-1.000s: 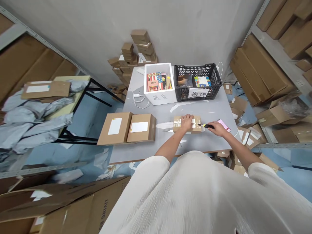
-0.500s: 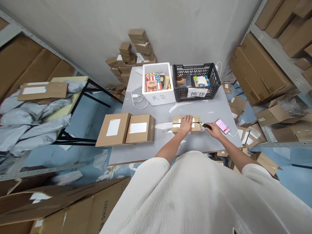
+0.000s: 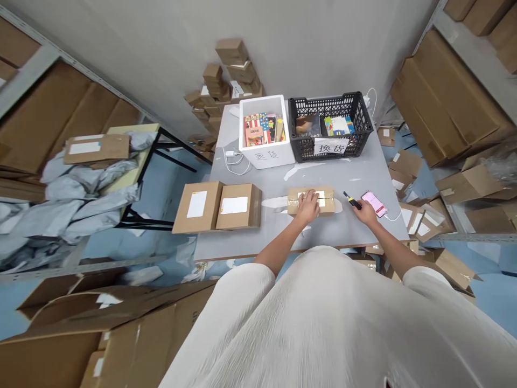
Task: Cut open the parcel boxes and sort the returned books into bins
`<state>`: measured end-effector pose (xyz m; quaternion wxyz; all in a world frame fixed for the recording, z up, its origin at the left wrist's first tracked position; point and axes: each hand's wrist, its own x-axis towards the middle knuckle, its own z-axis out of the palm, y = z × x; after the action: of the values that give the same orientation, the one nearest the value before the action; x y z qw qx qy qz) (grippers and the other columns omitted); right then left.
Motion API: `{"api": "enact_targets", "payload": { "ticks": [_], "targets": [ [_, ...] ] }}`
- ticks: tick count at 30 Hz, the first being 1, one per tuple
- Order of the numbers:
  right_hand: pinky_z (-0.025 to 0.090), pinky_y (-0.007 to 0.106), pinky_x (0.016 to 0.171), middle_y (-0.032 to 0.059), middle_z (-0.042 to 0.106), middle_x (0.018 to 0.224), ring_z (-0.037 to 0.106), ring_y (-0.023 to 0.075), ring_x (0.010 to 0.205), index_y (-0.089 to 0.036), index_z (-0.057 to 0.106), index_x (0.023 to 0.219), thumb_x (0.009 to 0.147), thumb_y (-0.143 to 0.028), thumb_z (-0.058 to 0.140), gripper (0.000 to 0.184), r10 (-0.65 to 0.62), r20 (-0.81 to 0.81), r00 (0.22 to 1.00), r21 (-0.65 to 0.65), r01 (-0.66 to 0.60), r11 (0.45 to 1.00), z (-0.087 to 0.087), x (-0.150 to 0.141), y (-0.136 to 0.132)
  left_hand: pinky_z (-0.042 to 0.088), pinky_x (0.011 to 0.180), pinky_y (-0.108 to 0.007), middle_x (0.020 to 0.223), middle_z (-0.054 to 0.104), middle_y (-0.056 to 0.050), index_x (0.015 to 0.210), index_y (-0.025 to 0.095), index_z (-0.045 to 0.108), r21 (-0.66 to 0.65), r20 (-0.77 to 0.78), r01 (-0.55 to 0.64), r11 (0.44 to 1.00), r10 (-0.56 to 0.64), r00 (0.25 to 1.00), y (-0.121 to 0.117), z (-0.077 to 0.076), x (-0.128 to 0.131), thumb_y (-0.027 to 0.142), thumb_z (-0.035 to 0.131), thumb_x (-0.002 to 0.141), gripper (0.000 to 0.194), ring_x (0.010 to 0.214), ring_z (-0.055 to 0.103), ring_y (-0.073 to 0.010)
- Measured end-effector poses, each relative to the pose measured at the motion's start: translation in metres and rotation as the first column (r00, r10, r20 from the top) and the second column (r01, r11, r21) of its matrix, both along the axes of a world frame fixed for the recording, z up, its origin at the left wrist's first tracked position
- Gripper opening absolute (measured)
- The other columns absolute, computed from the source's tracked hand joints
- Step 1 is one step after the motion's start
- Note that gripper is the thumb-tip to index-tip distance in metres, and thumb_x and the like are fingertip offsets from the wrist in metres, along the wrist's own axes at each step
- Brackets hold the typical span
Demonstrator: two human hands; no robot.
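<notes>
A small taped cardboard box [image 3: 326,205] with a white label lies on the grey table [image 3: 278,231] in front of me. Across its top rests my left hand [image 3: 308,207], fingers spread and pressing on the lid. My right hand [image 3: 367,213] is closed round a black and yellow utility knife [image 3: 354,201]. The knife's blade points up and left, apart from the box. Just right of that hand, a phone [image 3: 374,203] with a pink screen lies on the table, a white cable plugged into it.
Two labelled cardboard boxes [image 3: 238,207] stand left on the table. At the back are a white foam box [image 3: 269,156] of books and a black plastic crate [image 3: 332,145]. Grey parcels [image 3: 64,215] fill a side table at left. Cartons [image 3: 446,102] crowd the right side.
My right hand has drawn the knife away from the box's right end toward the phone. The left hand stays on the box. The view has shifted slightly.
</notes>
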<state>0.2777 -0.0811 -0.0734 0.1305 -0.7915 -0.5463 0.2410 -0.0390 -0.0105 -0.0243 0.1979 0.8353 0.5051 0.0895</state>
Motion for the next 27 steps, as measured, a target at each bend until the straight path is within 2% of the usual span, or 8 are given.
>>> {"api": "enact_targets", "payload": {
  "ticks": [4, 8, 12, 16, 18, 21, 24, 27],
  "targets": [
    [0.056, 0.040, 0.092, 0.0182, 0.073, 0.129, 0.072, 0.0344, 0.115, -0.021, 0.075, 0.119, 0.093, -0.043, 0.068, 0.035, -0.071, -0.007, 0.997, -0.106, 0.070, 0.992, -0.029, -0.005, -0.003, 0.028, 0.136, -0.058, 0.171, 0.053, -0.016, 0.159, 0.024, 0.057, -0.021, -0.019, -0.046, 0.999, 0.046, 0.999, -0.019, 0.001, -0.017, 0.025, 0.045, 0.107, 0.053, 0.163, 0.042, -0.0320],
    [0.056, 0.048, 0.098, 0.0226, 0.072, 0.127, 0.070, 0.0393, 0.121, -0.020, 0.074, 0.123, 0.093, -0.044, 0.070, 0.039, -0.073, 0.006, 0.997, -0.146, 0.073, 0.987, -0.053, -0.005, 0.000, 0.028, 0.135, -0.058, 0.171, 0.055, -0.013, 0.161, 0.029, 0.056, -0.050, -0.039, -0.093, 0.994, 0.091, 0.995, -0.029, 0.002, -0.033, 0.027, 0.048, 0.108, 0.054, 0.164, 0.042, -0.0315],
    [0.056, 0.052, 0.101, 0.0267, 0.067, 0.138, 0.069, 0.0414, 0.125, -0.016, 0.068, 0.133, 0.099, -0.045, 0.066, 0.045, -0.067, 0.023, 0.998, -0.224, 0.070, 0.972, -0.064, -0.004, 0.007, 0.031, 0.133, -0.054, 0.169, 0.056, -0.014, 0.160, 0.027, 0.057, -0.054, -0.054, -0.160, 0.986, 0.158, 0.986, -0.032, 0.003, -0.046, 0.030, 0.046, 0.110, 0.051, 0.162, 0.044, -0.0309],
    [0.055, 0.049, 0.101, 0.0241, 0.068, 0.135, 0.069, 0.0386, 0.122, -0.017, 0.067, 0.132, 0.099, -0.044, 0.068, 0.043, -0.063, 0.042, 0.997, -0.241, 0.072, 0.968, -0.069, -0.002, 0.007, 0.031, 0.132, -0.052, 0.170, 0.055, -0.014, 0.158, 0.026, 0.058, -0.058, -0.062, -0.163, 0.985, 0.160, 0.985, -0.033, 0.002, -0.049, 0.032, 0.046, 0.111, 0.049, 0.162, 0.044, -0.0300],
    [0.055, 0.050, 0.102, 0.0230, 0.069, 0.132, 0.068, 0.0381, 0.122, -0.019, 0.066, 0.132, 0.098, -0.045, 0.070, 0.043, -0.062, 0.037, 0.997, -0.227, 0.069, 0.972, -0.069, 0.000, 0.005, 0.031, 0.132, -0.052, 0.170, 0.054, -0.015, 0.158, 0.026, 0.058, -0.056, -0.056, -0.162, 0.985, 0.159, 0.986, -0.032, 0.001, -0.049, 0.032, 0.047, 0.111, 0.049, 0.162, 0.044, -0.0303],
    [0.053, 0.054, 0.104, 0.0261, 0.066, 0.136, 0.065, 0.0411, 0.125, -0.017, 0.065, 0.132, 0.101, -0.047, 0.063, 0.043, -0.045, 0.050, 0.998, -0.195, 0.054, 0.979, -0.059, -0.002, 0.006, 0.032, 0.132, -0.054, 0.170, 0.053, -0.015, 0.160, 0.028, 0.056, -0.046, -0.042, -0.189, 0.981, 0.187, 0.982, -0.030, -0.001, -0.049, 0.032, 0.050, 0.109, 0.051, 0.162, 0.043, -0.0327],
    [0.053, 0.054, 0.107, 0.0262, 0.066, 0.139, 0.064, 0.0404, 0.127, -0.016, 0.066, 0.134, 0.104, -0.043, 0.052, 0.042, -0.010, -0.012, 1.000, -0.089, 0.008, 0.996, -0.039, -0.010, 0.015, 0.032, 0.132, -0.058, 0.171, 0.051, -0.016, 0.164, 0.028, 0.052, -0.028, -0.012, -0.278, 0.960, 0.278, 0.961, -0.025, -0.003, -0.054, 0.033, 0.052, 0.107, 0.057, 0.163, 0.041, -0.0354],
    [0.056, 0.049, 0.106, 0.0203, 0.069, 0.136, 0.069, 0.0340, 0.117, -0.020, 0.066, 0.138, 0.104, -0.043, 0.050, 0.044, 0.060, -0.179, 0.982, 0.086, -0.045, 0.995, -0.014, -0.026, 0.030, 0.036, 0.130, -0.059, 0.172, 0.048, -0.017, 0.166, 0.027, 0.047, -0.042, 0.028, -0.383, 0.923, 0.384, 0.923, -0.014, -0.006, -0.064, 0.034, 0.053, 0.106, 0.061, 0.161, 0.042, -0.0373]
  ]
}}
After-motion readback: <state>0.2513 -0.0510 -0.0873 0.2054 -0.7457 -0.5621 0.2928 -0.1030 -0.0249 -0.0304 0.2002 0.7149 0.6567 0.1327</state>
